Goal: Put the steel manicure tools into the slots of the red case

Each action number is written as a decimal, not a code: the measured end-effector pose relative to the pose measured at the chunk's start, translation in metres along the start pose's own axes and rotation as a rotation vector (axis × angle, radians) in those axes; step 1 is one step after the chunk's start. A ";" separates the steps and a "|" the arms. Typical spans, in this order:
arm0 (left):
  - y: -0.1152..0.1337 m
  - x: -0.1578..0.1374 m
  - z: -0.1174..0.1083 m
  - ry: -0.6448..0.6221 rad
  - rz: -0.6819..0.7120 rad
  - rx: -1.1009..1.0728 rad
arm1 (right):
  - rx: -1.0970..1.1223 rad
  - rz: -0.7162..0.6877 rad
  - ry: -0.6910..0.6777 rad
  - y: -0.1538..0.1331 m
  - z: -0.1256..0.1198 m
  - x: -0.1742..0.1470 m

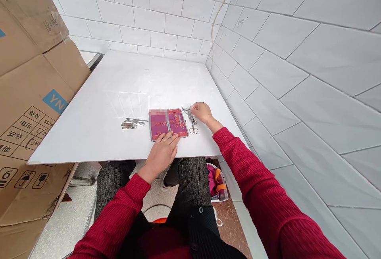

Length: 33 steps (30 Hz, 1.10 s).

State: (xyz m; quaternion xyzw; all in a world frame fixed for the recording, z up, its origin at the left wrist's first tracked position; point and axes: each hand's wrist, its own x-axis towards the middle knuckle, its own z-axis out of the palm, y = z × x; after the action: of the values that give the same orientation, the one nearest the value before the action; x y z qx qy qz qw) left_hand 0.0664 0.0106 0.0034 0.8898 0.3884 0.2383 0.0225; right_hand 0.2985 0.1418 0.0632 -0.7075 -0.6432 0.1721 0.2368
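Curled, my right hand (203,113) was at the tools (195,122), just right of mid-frame; I couldn't tell if it gripped one. My flat left hand (162,150) needed to keep the case (154,129), mid-frame, still.

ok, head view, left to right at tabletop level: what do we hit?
Cardboard box → cluster of metal tools → open manicure case → small scissors → right-hand tiled wall.
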 end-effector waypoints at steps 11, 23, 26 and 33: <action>0.001 -0.001 0.001 0.023 0.006 0.015 | -0.498 -0.026 -0.210 -0.064 0.019 -0.018; 0.001 -0.001 -0.001 0.011 0.000 -0.016 | -0.475 0.178 -0.419 -0.084 0.036 0.010; 0.001 -0.002 -0.001 0.019 -0.002 -0.016 | -0.404 0.220 -0.397 -0.082 0.038 0.007; 0.000 -0.004 -0.001 0.034 0.003 -0.039 | -0.181 0.228 -0.261 -0.067 0.032 0.000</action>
State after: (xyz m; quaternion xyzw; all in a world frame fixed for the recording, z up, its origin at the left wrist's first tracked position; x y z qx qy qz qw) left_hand 0.0635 0.0073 0.0031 0.8856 0.3828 0.2609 0.0332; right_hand 0.2259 0.1498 0.0741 -0.7658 -0.5971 0.2296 0.0657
